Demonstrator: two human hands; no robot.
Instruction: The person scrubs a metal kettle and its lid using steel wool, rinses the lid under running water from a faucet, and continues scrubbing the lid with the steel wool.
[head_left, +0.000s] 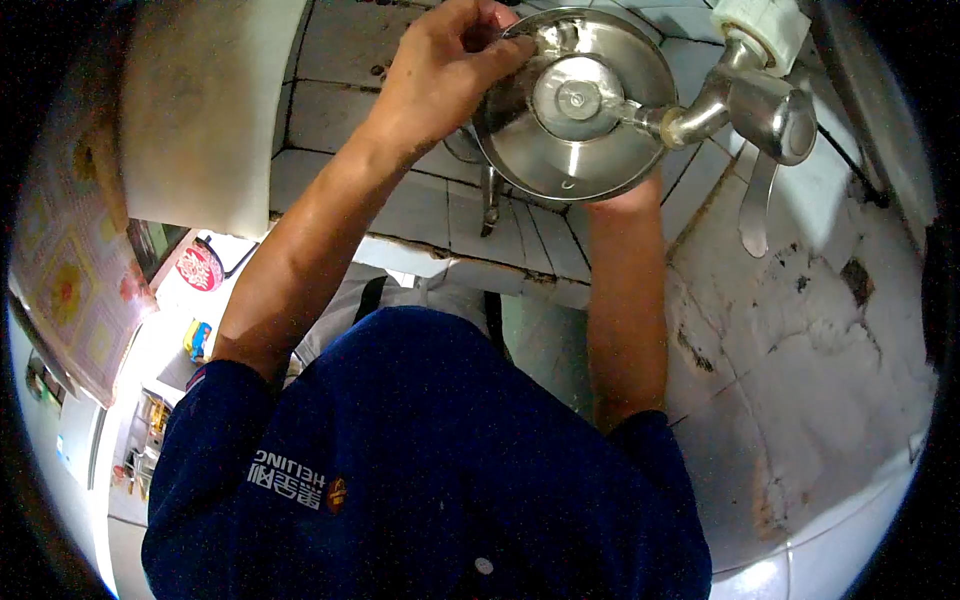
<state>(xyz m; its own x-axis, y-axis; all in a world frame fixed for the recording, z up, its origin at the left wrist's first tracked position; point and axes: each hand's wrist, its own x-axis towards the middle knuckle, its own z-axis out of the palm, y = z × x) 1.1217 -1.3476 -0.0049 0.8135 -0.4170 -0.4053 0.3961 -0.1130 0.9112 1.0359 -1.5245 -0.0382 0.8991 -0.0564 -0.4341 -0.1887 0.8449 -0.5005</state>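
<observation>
A round, shallow metal dish (pixel 520 150), perhaps a lid, is held tilted at the top centre, its inside facing me. My left hand (pixel 450 60) grips its upper left rim, thumb over the edge. Against the lower right underside rests my right hand (pixel 628 197), holding it from below; its fingers are hidden behind the metal. The spout of a metal tap (pixel 705 115) reaches over the dish's right side, and water runs from it onto the raised round centre.
Below the tap hangs its lever (pixel 760 210). A stained white surface (pixel 800 350) spans the right. Behind my left hand are grey tiles (pixel 335 115). Another metal fitting (pixel 490 200) shows below the dish. A pale panel (pixel 195 110) and patterned cloth (pixel 75 270) are at left.
</observation>
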